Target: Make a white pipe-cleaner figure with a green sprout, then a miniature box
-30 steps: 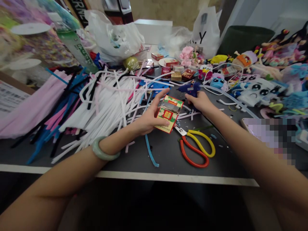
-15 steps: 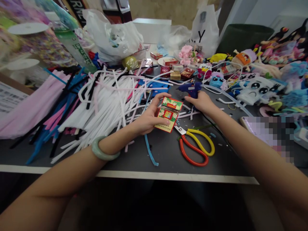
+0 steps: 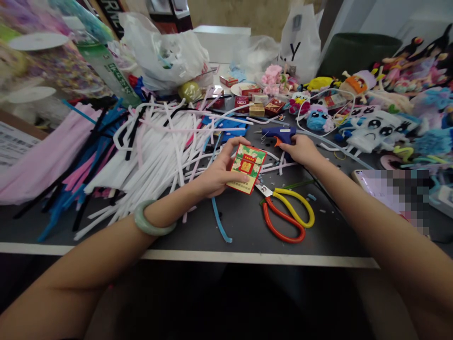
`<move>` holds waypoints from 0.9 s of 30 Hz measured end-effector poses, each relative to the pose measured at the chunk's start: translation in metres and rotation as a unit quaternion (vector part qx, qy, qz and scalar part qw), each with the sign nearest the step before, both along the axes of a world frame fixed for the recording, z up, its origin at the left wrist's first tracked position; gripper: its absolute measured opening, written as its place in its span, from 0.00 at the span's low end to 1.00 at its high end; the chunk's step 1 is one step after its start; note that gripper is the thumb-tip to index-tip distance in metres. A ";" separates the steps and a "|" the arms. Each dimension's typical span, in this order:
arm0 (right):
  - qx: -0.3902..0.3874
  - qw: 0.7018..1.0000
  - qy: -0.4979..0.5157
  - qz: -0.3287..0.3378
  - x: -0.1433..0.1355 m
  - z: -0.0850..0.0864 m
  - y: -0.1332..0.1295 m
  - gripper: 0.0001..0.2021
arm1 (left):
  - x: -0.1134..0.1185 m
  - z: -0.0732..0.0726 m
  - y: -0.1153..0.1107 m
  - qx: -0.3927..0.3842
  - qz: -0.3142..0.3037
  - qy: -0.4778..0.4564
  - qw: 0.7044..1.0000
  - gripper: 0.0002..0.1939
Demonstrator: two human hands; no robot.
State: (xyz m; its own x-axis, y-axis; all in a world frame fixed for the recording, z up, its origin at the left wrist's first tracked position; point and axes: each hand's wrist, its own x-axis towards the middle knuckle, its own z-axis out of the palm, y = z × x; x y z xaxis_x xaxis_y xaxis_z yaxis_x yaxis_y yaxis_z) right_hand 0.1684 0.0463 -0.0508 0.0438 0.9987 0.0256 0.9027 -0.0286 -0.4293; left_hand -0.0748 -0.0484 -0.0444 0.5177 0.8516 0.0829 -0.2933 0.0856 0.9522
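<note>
A small red, green and yellow printed box [image 3: 247, 168] is in my left hand [image 3: 219, 174], the thumb across its lower part and the fingers behind its left side. Its printed face is turned up toward me. My right hand [image 3: 303, 150] grips the handle of a blue glue gun [image 3: 279, 133] with an orange trigger; the nozzle points left, above and right of the box. Scissors [image 3: 288, 212] with one red and one yellow handle lie just below the box. A blue strip [image 3: 222, 226] lies to their left.
White pipe cleaners [image 3: 155, 151] are heaped left of my left hand, beside pink, blue and black ones. Plastic bags [image 3: 166, 56], a green bottle [image 3: 106, 71] and small boxes [image 3: 256, 109] stand behind. Plush figures [image 3: 378, 130] and a phone [image 3: 385, 193] are at the right.
The upper part of the box, raised before with a gap below it, now lies nearly flat. The glue gun has turned, so its side and orange trigger show more.
</note>
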 end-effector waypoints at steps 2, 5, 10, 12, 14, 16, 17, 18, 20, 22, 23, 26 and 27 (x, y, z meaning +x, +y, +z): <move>-0.001 1.000 -0.004 0.001 -0.001 0.001 0.000 0.12 | 0.000 0.000 0.000 -0.002 0.002 0.000 1.000 0.37; 0.000 1.000 -0.009 0.000 -0.001 0.001 -0.001 0.12 | 0.000 -0.002 0.000 -0.004 0.005 -0.002 1.000 0.37; 0.000 1.000 -0.020 -0.007 -0.004 0.001 -0.002 0.12 | 0.000 -0.002 0.001 -0.005 -0.005 -0.007 1.000 0.37; 0.004 1.000 -0.025 -0.010 -0.006 0.000 -0.003 0.12 | 0.000 -0.002 0.001 -0.008 -0.012 -0.010 1.000 0.36; 0.007 0.999 -0.030 -0.011 -0.008 0.000 -0.003 0.13 | 0.001 -0.002 0.001 -0.011 -0.018 -0.014 1.000 0.35; 0.007 0.999 -0.035 -0.010 -0.009 0.001 -0.004 0.14 | 0.001 -0.002 0.000 -0.013 -0.022 -0.018 1.000 0.35; 0.005 0.999 -0.038 -0.007 -0.010 0.001 -0.004 0.14 | 0.001 -0.002 0.000 -0.015 -0.022 -0.019 0.999 0.35; 0.003 0.999 -0.040 -0.004 -0.010 0.001 -0.004 0.14 | 0.001 -0.002 0.000 -0.017 -0.022 -0.021 0.999 0.34; 0.000 0.999 -0.047 0.003 -0.012 0.002 -0.004 0.14 | 0.001 -0.002 0.000 -0.022 -0.020 -0.026 0.999 0.34; -0.003 0.998 -0.055 0.008 -0.012 0.003 -0.004 0.14 | 0.001 -0.002 0.000 -0.033 -0.025 -0.033 0.999 0.34; -0.004 0.998 -0.059 0.010 -0.013 0.004 -0.004 0.14 | 0.001 -0.002 -0.001 -0.039 -0.029 -0.038 0.998 0.34; -0.012 0.997 -0.073 0.019 -0.013 0.007 -0.004 0.15 | -0.001 -0.002 -0.001 -0.054 -0.047 -0.047 0.996 0.35; -0.014 0.997 -0.078 0.022 -0.013 0.008 -0.004 0.15 | -0.001 -0.001 -0.001 -0.059 -0.052 -0.049 0.996 0.35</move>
